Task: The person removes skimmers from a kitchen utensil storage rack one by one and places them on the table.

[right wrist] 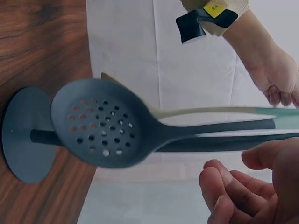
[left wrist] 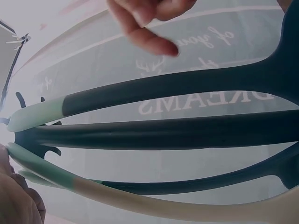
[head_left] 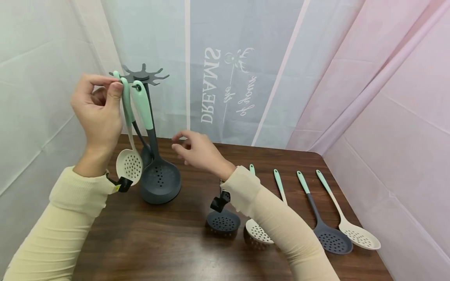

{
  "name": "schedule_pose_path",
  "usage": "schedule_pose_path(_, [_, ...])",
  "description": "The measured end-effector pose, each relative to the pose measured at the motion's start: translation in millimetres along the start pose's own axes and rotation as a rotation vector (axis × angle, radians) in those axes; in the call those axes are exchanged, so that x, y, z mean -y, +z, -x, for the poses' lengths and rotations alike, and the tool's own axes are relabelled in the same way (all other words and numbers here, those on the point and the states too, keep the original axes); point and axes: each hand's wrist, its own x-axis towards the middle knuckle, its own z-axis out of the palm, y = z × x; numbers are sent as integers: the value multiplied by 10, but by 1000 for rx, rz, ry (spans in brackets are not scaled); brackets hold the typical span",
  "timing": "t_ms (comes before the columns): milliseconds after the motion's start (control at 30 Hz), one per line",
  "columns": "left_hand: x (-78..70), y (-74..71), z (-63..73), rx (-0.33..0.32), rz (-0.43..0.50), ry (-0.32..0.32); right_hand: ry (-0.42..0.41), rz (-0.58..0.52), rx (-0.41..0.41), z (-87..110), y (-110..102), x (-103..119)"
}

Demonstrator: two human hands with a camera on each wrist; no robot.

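At the utensil stand [head_left: 143,75], my left hand [head_left: 100,103] pinches the mint handle top of a cream skimmer [head_left: 128,167] between thumb and forefinger, close to a hook. A dark grey skimmer [head_left: 159,176] hangs from the stand by its mint handle. Behind them hangs another dark utensil [head_left: 145,155], its head mostly hidden. My right hand [head_left: 201,151] hovers right of the stand, fingers loosely bent and holding nothing. In the right wrist view, the same hand [right wrist: 247,186] is apart from the hanging dark skimmer [right wrist: 105,123].
Along the right of the wooden table [head_left: 183,242] lie a dark skimmer [head_left: 223,221], a cream skimmer [head_left: 259,232], a dark slotted turner [head_left: 333,239] and a cream slotted turner [head_left: 360,235]. My right forearm partly covers them. Printed curtains [head_left: 239,23] enclose the table.
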Motion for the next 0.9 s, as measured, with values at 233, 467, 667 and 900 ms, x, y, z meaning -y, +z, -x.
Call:
schedule_pose_path(233, [-40,3,12,24,37,19,-79,-12,-33,-40,36,127])
schedule_pose_path(467, [-63,4,47,44,87,14,-86,-21,-27,-56,80,176])
schedule_pose_path(667, [-53,-11,54,36,120,-19,-67,-27,-7,-81,116,138])
schedule_pose_path(900, [-66,19,36,-11,172,-41,-77,-11,2,-93,143,163])
